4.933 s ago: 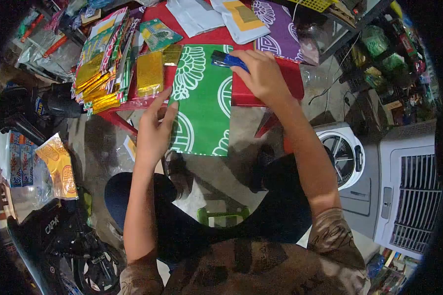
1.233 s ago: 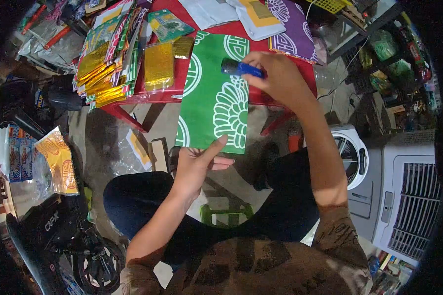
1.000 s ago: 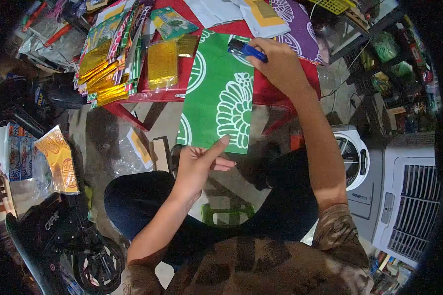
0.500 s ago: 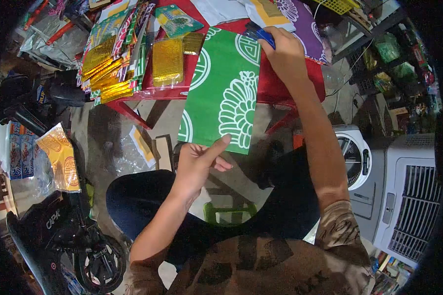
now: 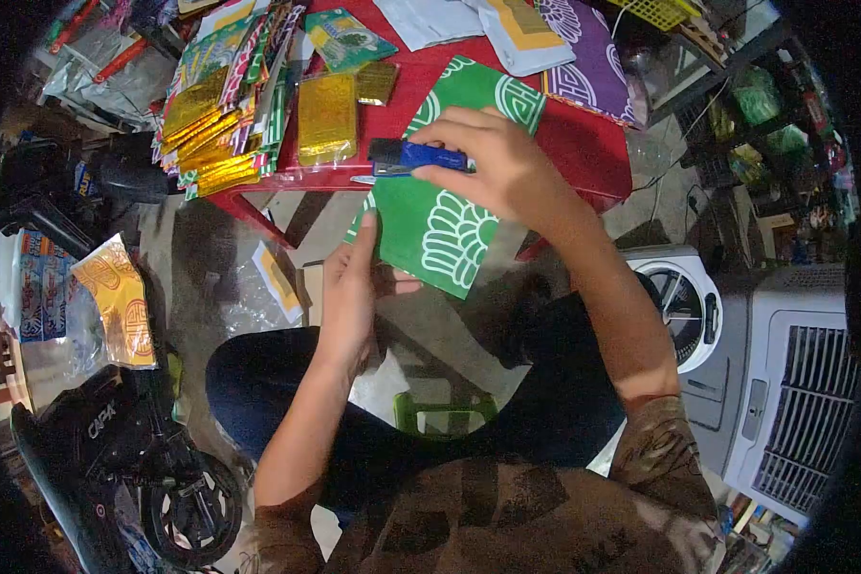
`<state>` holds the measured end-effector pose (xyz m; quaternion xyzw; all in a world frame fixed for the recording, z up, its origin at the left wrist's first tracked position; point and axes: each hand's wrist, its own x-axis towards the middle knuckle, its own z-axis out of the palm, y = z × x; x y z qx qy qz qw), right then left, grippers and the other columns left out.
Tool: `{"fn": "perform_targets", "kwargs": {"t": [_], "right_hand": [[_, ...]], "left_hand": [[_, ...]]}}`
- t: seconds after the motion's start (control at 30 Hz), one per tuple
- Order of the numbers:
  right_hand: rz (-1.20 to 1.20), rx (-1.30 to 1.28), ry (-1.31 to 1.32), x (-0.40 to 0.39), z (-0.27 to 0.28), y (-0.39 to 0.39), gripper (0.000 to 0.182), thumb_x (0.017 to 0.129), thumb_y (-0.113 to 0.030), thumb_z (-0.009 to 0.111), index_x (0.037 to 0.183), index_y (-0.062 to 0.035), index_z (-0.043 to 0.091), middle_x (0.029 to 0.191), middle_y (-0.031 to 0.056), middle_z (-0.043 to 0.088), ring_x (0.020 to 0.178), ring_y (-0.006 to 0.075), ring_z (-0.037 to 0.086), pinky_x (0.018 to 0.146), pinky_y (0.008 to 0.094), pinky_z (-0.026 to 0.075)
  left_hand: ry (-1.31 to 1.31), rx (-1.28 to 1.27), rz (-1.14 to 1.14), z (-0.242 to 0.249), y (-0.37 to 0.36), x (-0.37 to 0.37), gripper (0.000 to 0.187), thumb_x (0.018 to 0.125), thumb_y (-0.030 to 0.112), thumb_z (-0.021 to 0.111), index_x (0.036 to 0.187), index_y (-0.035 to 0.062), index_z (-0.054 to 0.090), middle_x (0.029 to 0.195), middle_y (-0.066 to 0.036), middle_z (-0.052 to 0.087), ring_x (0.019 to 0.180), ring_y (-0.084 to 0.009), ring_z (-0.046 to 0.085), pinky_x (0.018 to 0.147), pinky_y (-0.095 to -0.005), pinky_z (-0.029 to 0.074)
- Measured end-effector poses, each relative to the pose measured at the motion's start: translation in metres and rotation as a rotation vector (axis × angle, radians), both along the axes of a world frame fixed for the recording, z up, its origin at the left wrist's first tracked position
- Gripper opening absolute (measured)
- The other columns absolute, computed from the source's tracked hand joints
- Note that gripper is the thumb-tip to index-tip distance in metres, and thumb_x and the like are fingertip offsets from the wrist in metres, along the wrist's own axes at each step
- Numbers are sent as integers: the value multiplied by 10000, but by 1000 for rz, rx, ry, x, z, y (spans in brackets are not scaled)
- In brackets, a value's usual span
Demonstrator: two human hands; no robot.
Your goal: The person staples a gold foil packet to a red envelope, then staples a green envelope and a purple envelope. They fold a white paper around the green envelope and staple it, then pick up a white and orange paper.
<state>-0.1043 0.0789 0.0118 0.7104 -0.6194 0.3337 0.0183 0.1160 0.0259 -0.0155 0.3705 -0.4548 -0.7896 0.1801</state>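
A sheet of green paper point(image 5: 407, 210) with white flower and medallion patterns slants over the front edge of the red table. My left hand point(image 5: 354, 287) grips it near its lower left edge, thumb on top and fingers beneath. My right hand point(image 5: 493, 158) is closed around a blue and black stapler point(image 5: 435, 157), which lies across the paper with its black end at the left edge. Left of the paper on the table are gold foil packets point(image 5: 327, 115) and a green printed packet point(image 5: 349, 40).
A thick stack of colourful paper and gold foil point(image 5: 225, 105) covers the table's left side. White envelopes point(image 5: 430, 21) and purple patterned paper point(image 5: 593, 72) lie at the back. The red table point(image 5: 564, 143) stands before my knees, a white fan point(image 5: 684, 297) and grey air cooler point(image 5: 794, 383) at right.
My right hand has brought the stapler from the paper's far right corner toward me and left, to its left edge. My left hand has shifted left and up along the paper, which has tilted.
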Motion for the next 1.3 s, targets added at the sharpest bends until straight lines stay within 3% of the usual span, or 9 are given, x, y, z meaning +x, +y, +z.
{"fn": "perform_targets", "kwargs": {"t": [0.23, 0.43, 0.53, 0.67, 0.77, 1.07, 1.3], "right_hand": [[-144, -26, 139, -12, -11, -16, 265, 826, -218, 746, 1030, -61, 683, 949, 109, 658, 901, 322, 645, 825, 433, 471], [-270, -147, 219, -38, -20, -30, 274, 846, -190, 745, 1070, -43, 684, 948, 115, 660, 886, 326, 644, 805, 418, 467], [-364, -116, 293, -50, -25, -38, 273, 843, -255, 739, 1058, -93, 693, 955, 106, 664, 900, 305, 650, 805, 437, 463], [-484, -59, 369, -66, -31, -49, 298, 863, -292, 729, 1108, -127, 691, 981, 90, 671, 932, 291, 662, 817, 447, 455], [-515, -75, 344, -73, -30, -54, 259, 898, -265, 693, 1077, -78, 682, 949, 100, 666, 909, 315, 644, 807, 426, 446], [-645, -44, 405, -87, -37, -65, 325, 915, -296, 667, 1166, -90, 674, 1000, 118, 667, 979, 312, 641, 877, 441, 445], [-586, -170, 158, -89, -4, -38, 340, 876, -313, 721, 1109, -65, 703, 965, 147, 711, 887, 335, 686, 811, 427, 515]], "left_hand": [[3, -31, 0, -6, 0, 3, 485, 1047, 443, 507, 1027, -4, 694, 907, -109, 742, 733, -165, 725, 701, -283, 592], [-3, -27, -9, -1, 0, 4, 494, 1043, 452, 511, 974, 2, 702, 878, -115, 742, 735, -166, 727, 708, -290, 588], [8, -60, -28, -3, -1, 5, 525, 1073, 418, 456, 1026, -53, 683, 898, -148, 739, 736, -194, 734, 682, -287, 600], [6, -67, -32, -7, -2, 6, 525, 1074, 417, 453, 1025, -50, 687, 894, -148, 739, 732, -189, 732, 682, -290, 600], [-5, -80, -23, -4, -2, 8, 530, 1074, 417, 452, 1020, -54, 690, 883, -146, 738, 728, -184, 729, 680, -290, 600], [-33, -118, -17, 3, -3, 22, 513, 1074, 404, 463, 1020, -47, 701, 847, -121, 734, 705, -151, 709, 668, -271, 582], [35, -136, 28, 12, 0, 25, 481, 1072, 391, 473, 1033, -28, 707, 894, -96, 738, 727, -131, 704, 666, -271, 583]]}}
